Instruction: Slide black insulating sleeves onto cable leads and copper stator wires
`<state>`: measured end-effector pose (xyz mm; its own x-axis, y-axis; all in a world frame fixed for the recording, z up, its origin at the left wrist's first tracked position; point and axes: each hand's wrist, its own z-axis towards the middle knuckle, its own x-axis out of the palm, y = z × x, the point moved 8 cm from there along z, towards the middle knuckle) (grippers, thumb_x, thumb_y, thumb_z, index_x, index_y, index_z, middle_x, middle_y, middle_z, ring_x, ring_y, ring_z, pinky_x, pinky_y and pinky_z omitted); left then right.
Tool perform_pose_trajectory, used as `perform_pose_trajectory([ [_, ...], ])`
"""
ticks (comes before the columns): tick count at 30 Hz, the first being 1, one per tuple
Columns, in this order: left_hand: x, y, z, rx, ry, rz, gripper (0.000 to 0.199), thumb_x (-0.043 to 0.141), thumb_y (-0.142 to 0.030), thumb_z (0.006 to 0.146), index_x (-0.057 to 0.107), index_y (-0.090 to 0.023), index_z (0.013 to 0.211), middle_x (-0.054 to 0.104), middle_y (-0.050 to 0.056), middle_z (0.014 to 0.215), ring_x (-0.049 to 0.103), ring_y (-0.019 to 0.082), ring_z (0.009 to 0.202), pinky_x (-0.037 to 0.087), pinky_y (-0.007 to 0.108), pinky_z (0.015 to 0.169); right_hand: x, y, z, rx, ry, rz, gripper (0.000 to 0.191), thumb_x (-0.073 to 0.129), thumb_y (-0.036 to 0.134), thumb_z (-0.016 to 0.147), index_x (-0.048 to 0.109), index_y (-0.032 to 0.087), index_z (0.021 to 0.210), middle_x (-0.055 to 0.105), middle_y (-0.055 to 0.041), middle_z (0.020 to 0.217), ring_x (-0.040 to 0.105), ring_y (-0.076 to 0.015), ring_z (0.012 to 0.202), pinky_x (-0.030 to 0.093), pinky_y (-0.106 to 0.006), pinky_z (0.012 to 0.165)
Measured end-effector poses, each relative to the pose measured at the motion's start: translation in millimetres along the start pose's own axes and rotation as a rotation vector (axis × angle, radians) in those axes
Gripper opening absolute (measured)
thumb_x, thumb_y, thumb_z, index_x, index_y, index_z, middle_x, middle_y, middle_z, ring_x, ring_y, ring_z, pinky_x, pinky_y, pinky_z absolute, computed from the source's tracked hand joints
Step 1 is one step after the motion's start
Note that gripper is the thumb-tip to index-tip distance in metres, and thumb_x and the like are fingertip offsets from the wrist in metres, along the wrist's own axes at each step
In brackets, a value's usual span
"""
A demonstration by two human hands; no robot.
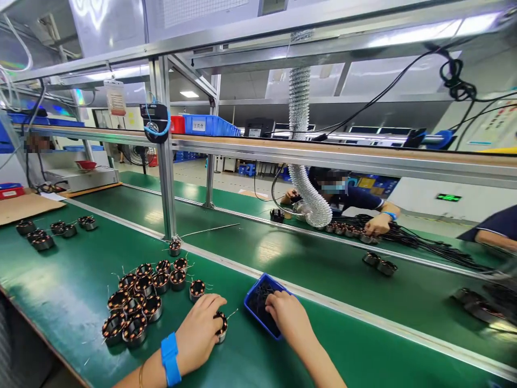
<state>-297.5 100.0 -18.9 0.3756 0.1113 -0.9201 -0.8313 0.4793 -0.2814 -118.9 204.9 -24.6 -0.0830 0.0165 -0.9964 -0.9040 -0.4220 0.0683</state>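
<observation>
My left hand (198, 330), with a blue wristband, is curled over the near side of a motor stator (222, 330) that stands on the green tabletop. Part of that stator is hidden by the fingers, and a thin wire end sticks out to its right. My right hand (289, 317) reaches into a small blue tray (247, 308) of thin black pieces (258, 297), its fingertips pinched together among them. Whatever those fingers hold is hidden. Just beyond my left hand stands a single stator (197, 290), and a cluster of several stators (144, 285) with copper windings lies to the left.
More stators (42, 241) lie at the far left. A metal post (166, 151) rises behind the cluster and carries a shelf. Across the bench, a co-worker's hand (377, 224) touches stators near black cables (428, 245). A flexible silver duct (299, 102) hangs down there.
</observation>
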Motion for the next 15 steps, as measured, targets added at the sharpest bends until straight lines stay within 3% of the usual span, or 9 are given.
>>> perform_pose_trajectory([
  [4,15.2,-13.6,0.6,0.134,0.097,-0.048,0.025,0.062,-0.001,0.072,0.067,-0.021,0.087,0.052,0.006,0.144,0.045,0.031,0.133,0.039,0.048,0.11,-4.1,-11.8,-2.2,0.08,-0.084,0.059,0.023,0.052,0.012,0.091,0.073,0.02,0.095,0.074,-0.0079,0.096,0.067,-0.0233,0.096,0.046,-0.029,0.082],
  [7,18.7,-12.6,-1.7,0.211,0.089,-0.032,0.035,0.054,0.003,0.073,0.069,-0.024,0.09,0.048,0.006,0.148,0.045,0.031,0.133,0.043,0.045,0.106,-8.1,-19.9,-3.1,0.149,-0.162,0.103,0.021,0.051,0.013,0.089,0.071,0.019,0.091,0.073,-0.0077,0.09,0.066,-0.0231,0.091,0.046,-0.029,0.08],
  [10,23.1,-5.5,-3.1,0.233,0.1,-0.121,0.038,0.049,0.002,0.075,0.07,-0.026,0.091,0.06,0.004,0.131,0.058,0.024,0.114,0.049,0.034,0.096,-16.1,-25.5,-4.3,0.209,-0.251,0.158,0.023,0.046,0.016,0.091,0.069,0.017,0.089,0.072,-0.0106,0.089,0.065,-0.0249,0.089,0.046,-0.032,0.081],
  [12,26.8,-2.4,-3.4,0.208,0.127,-0.214,0.033,0.049,-0.003,0.079,0.069,-0.026,0.09,0.065,0.001,0.116,0.064,0.019,0.098,0.051,0.027,0.088,-21.4,-25.5,-9.3,0.223,-0.308,0.222,0.027,0.041,0.018,0.093,0.068,0.017,0.09,0.072,-0.0118,0.091,0.064,-0.0253,0.091,0.047,-0.033,0.083],
  [15,33.4,-3.3,-4.4,0.151,0.137,-0.253,0.006,0.064,-0.024,0.084,0.068,-0.026,0.089,0.066,0.0,0.111,0.065,0.019,0.091,0.05,0.027,0.082,-18.0,-14.9,-26.9,0.194,-0.361,0.359,0.033,0.037,0.027,0.096,0.068,0.018,0.092,0.073,-0.0102,0.09,0.066,-0.023,0.086,0.051,-0.032,0.081],
])
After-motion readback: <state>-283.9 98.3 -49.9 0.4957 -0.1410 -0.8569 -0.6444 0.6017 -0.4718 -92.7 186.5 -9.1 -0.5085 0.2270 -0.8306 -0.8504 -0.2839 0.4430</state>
